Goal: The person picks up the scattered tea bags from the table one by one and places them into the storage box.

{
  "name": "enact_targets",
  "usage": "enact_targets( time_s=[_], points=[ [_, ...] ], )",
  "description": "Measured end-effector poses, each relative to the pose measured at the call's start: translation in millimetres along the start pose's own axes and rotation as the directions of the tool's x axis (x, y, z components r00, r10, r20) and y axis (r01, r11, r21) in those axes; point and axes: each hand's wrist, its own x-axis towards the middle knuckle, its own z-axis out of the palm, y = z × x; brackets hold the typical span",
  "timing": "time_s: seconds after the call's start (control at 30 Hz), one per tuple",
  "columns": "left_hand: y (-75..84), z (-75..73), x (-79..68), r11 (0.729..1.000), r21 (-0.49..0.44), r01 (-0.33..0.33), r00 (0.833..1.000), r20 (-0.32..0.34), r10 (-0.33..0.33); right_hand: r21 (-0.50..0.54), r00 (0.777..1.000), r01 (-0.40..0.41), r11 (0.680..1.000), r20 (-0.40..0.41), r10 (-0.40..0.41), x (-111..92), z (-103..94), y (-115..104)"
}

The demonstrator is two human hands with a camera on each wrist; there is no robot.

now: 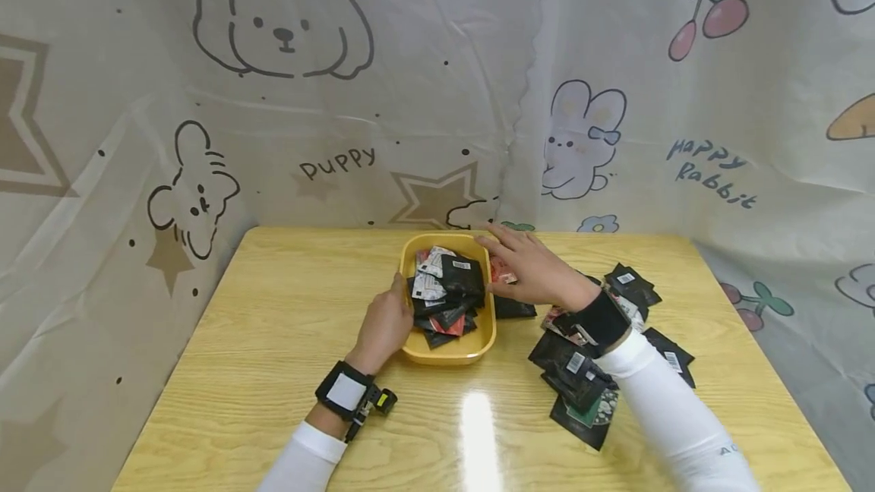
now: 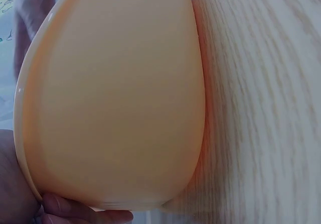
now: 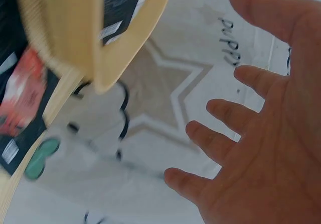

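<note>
A yellow plastic basin [image 1: 447, 357] stands near the far edge of the table, holding a heap of small black, white and red packets [image 1: 462, 277]. On its left side my left hand [image 1: 383, 330] grips the rim; the left wrist view shows its fingers [image 2: 75, 210] against the basin wall [image 2: 115, 98]. My right hand [image 1: 536, 270] hovers at the basin's right rim with fingers spread and nothing held. In the right wrist view the palm [image 3: 261, 169] faces the camera, apart from the basin edge [image 3: 103, 78].
Several loose packets [image 1: 576, 369] lie in a spread pile right of the basin, partly under my right forearm. A red packet [image 1: 502, 270] sits close beside the basin's right wall. Behind the table hangs a printed cloth [image 1: 424, 97] with cartoon animals.
</note>
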Motion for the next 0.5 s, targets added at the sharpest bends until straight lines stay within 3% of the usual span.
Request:
enact_targets(
  time_s=[0.3,0.4,0.5],
  points=[
    [-2.1,0.5,1.5,1.0,-0.002,0.013,1.0,0.007,-0.013,0.026,0.98,-0.188,0.982,0.065,0.186,-61,3.8,40],
    [-0.4,0.7,1.6,1.0,-0.009,0.018,1.0,0.011,-0.018,0.012,0.975,-0.206,0.978,0.087,0.204,-85,11.9,44],
    [0.8,1.2,-0.4,1.0,-0.008,0.018,1.0,0.016,-0.018,0.01,0.978,-0.196,0.981,0.08,0.194,-112,24.5,35]
  ],
)
